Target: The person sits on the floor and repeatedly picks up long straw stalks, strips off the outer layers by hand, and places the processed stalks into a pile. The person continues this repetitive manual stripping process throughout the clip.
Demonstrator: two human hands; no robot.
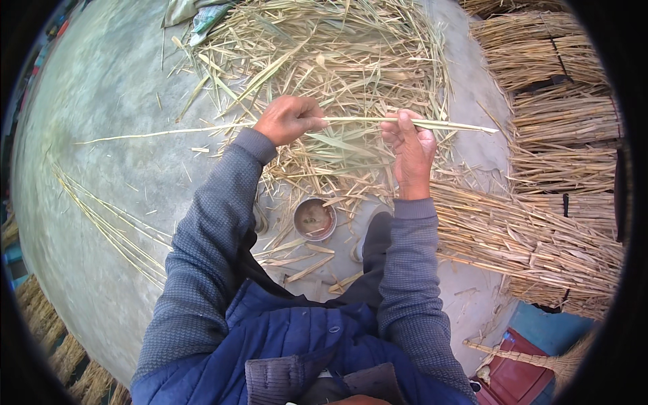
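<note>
A long, thin reed stalk (358, 119) runs almost level across in front of me, its thin end reaching far left and its thicker, leafy end to the right. My left hand (289, 120) is closed round the middle of the stalk, knuckles up. My right hand (410, 150) pinches it between thumb and fingers near the thicker end. Under both hands lies a broad heap of dry leaf strips and husks (337, 61). Between my feet stands a small round metal bowl (314, 219) with a little brownish stuff in the bottom.
Several tied reed bundles (563, 128) are stacked on the right, and a loose sheaf (520, 229) points toward me. A few peeled stalks (111, 216) lie on the concrete floor at left. A broom (560, 364) rests by a dark red box (513, 371) at lower right.
</note>
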